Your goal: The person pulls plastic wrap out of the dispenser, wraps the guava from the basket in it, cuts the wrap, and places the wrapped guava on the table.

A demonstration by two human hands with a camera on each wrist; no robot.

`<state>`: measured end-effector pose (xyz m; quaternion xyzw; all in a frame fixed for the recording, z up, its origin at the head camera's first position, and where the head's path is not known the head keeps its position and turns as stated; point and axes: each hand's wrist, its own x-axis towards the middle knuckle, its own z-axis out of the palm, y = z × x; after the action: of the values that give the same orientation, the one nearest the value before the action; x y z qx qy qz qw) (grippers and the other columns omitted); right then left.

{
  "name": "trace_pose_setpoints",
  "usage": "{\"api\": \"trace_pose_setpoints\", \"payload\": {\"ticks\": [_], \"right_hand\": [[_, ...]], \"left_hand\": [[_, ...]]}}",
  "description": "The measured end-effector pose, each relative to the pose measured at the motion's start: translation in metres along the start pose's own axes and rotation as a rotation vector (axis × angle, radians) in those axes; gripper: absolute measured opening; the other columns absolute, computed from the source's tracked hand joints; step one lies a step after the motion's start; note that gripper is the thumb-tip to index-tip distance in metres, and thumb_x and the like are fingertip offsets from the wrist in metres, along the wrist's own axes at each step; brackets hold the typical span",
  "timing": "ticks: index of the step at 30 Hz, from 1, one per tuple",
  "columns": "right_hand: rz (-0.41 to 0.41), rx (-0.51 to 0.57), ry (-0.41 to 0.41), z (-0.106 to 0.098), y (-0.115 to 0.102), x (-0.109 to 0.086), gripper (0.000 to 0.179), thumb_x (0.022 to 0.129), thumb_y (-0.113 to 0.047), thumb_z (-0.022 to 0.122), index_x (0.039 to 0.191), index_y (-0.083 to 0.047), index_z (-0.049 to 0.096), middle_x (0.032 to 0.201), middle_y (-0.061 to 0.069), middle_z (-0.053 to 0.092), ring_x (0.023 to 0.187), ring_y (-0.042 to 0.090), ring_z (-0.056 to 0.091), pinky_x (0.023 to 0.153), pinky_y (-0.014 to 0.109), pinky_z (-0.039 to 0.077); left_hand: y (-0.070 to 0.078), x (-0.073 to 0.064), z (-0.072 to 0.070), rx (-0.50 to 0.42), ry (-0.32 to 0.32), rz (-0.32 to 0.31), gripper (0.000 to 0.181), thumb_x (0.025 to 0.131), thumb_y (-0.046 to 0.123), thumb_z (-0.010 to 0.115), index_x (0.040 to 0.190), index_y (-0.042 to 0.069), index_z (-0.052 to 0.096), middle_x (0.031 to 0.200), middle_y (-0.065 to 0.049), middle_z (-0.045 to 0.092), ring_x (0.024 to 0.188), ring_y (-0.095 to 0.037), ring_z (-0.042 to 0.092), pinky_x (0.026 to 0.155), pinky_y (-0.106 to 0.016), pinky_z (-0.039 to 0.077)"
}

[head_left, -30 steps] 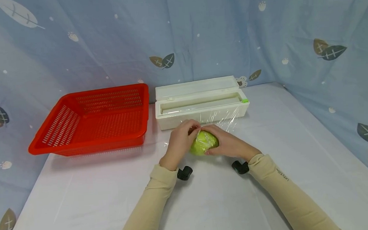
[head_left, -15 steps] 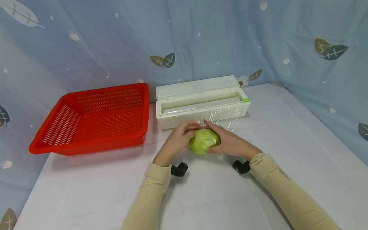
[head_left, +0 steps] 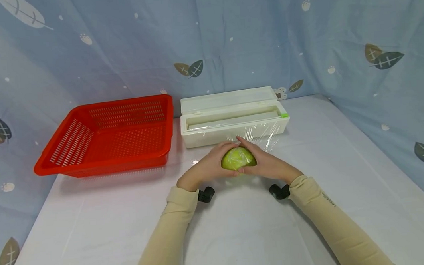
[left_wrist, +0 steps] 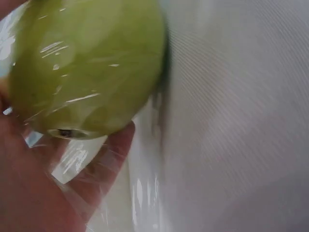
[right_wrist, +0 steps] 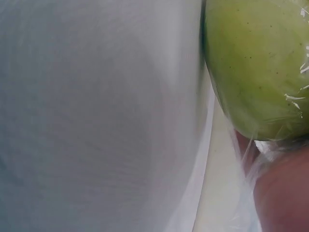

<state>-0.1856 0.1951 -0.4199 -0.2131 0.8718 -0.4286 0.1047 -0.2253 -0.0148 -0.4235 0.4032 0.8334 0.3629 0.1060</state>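
A green pear (head_left: 238,158) sits between my two hands, covered in clear plastic wrap that shows shiny creases. My left hand (head_left: 213,162) curves around its left side, with the dark blossom end of the pear (left_wrist: 87,63) near that hand in the left wrist view. From the right, my right hand (head_left: 265,161) grips the pear, fingers over the far side and thumb at the near side. In the right wrist view, wrap bunches between the speckled pear (right_wrist: 260,67) and the hand. A sheet of plastic wrap (head_left: 268,137) stretches behind the hands toward the white box.
Just behind the hands stands a long white wrap dispenser box (head_left: 233,132), lid up, with a roll inside and a green slider (head_left: 284,115) at its right end. A red plastic basket (head_left: 116,167) stands at the left on the white-covered table (head_left: 246,234). A blue patterned curtain hangs behind.
My left hand has moved from pinching the wrap at the pear's upper left to curving around its left side. The right hand keeps its grip; the pear has shifted slightly right.
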Motion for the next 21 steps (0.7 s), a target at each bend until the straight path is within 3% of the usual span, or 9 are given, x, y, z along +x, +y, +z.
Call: {"api": "trace_pose_setpoints", "payload": {"ticks": [3,8,12,17,21], "right_hand": [[-0.012,0.014,-0.011,-0.001,0.0,-0.001,0.085,0.08,-0.039,0.064,0.142,-0.035,0.005,0.145,-0.011,0.012,0.128,0.016,0.022,0.097,0.047,0.026],[-0.04,-0.013,-0.004,-0.002,-0.003,-0.001,0.084,0.079,-0.04,0.064,0.143,-0.032,0.009,0.145,-0.012,0.01,0.13,0.015,0.017,0.098,0.048,0.025],[-0.103,-0.108,0.073,-0.003,-0.007,-0.001,0.077,0.075,-0.047,0.066,0.139,-0.028,0.026,0.143,-0.008,0.014,0.13,0.017,0.017,0.097,0.049,0.026],[-0.243,-0.222,0.231,-0.002,-0.011,0.001,0.049,0.073,-0.048,0.067,0.114,-0.025,0.054,0.133,-0.005,0.028,0.123,0.015,0.024,0.094,0.044,0.031],[-0.312,-0.296,0.304,0.0,-0.014,0.0,0.025,0.075,-0.046,0.067,0.09,-0.027,0.059,0.118,-0.004,0.038,0.112,0.014,0.03,0.088,0.037,0.034]], "left_hand": [[0.0,0.002,0.003,0.044,0.026,0.021,0.08,0.067,0.033,0.077,0.134,0.016,0.036,0.134,0.001,0.035,0.12,-0.015,0.031,0.095,-0.034,0.032],[-0.001,0.003,0.005,-0.009,0.037,-0.012,0.077,0.065,0.031,0.079,0.129,0.016,0.039,0.127,0.004,0.042,0.112,-0.014,0.038,0.091,-0.033,0.035],[-0.001,0.002,0.006,-0.057,0.03,-0.056,0.079,0.065,0.033,0.079,0.13,0.018,0.036,0.122,0.005,0.043,0.105,-0.012,0.042,0.085,-0.03,0.039],[0.0,0.003,0.006,-0.075,0.028,-0.069,0.079,0.065,0.032,0.078,0.13,0.02,0.036,0.118,0.006,0.044,0.099,-0.011,0.044,0.079,-0.029,0.041],[0.0,0.004,0.006,-0.055,0.022,-0.081,0.079,0.066,0.035,0.077,0.13,0.016,0.035,0.118,0.005,0.044,0.1,-0.012,0.043,0.08,-0.029,0.04]]}}
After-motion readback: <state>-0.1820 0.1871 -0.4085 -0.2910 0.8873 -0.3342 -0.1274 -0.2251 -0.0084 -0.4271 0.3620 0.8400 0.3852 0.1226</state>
